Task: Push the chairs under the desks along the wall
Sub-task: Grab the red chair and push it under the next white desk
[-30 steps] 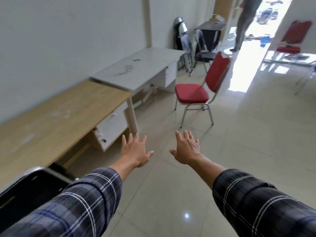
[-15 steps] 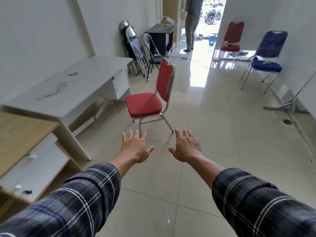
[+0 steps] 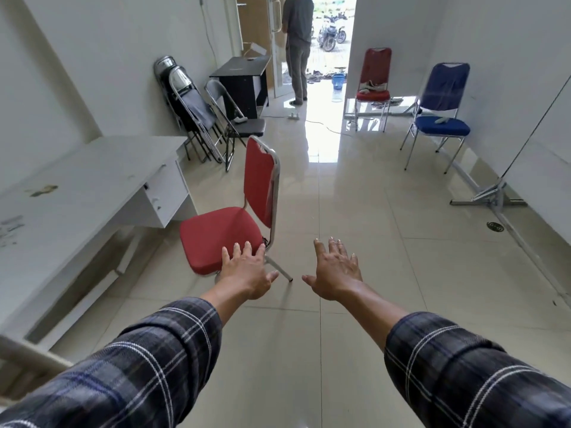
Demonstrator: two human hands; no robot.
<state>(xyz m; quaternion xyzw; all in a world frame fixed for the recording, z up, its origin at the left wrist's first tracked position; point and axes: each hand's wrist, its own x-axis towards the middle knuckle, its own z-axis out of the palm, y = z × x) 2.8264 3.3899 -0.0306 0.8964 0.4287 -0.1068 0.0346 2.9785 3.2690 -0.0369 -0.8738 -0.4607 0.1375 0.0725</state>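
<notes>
A red padded chair (image 3: pixel 219 233) with a chrome frame stands on the tiled floor just right of the white desk (image 3: pixel 92 186), its seat facing the desk and its back toward the room. My left hand (image 3: pixel 247 270) is stretched out, fingers spread, over the near right corner of the seat; I cannot tell whether it touches. My right hand (image 3: pixel 335 270) is open in the air to the right of the chair, holding nothing.
Folded metal chairs (image 3: pixel 188 109) lean on the left wall beyond the desk, beside a black cabinet (image 3: pixel 242 78). A person (image 3: pixel 296 47) stands in the doorway. Another red chair (image 3: pixel 372 88) and a blue chair (image 3: pixel 441 115) stand at the right wall, near a metal stand (image 3: pixel 491 196).
I have moved forward and turned right; the wooden desk has left the view. The red chair is now much closer, and my left hand has come over its seat.
</notes>
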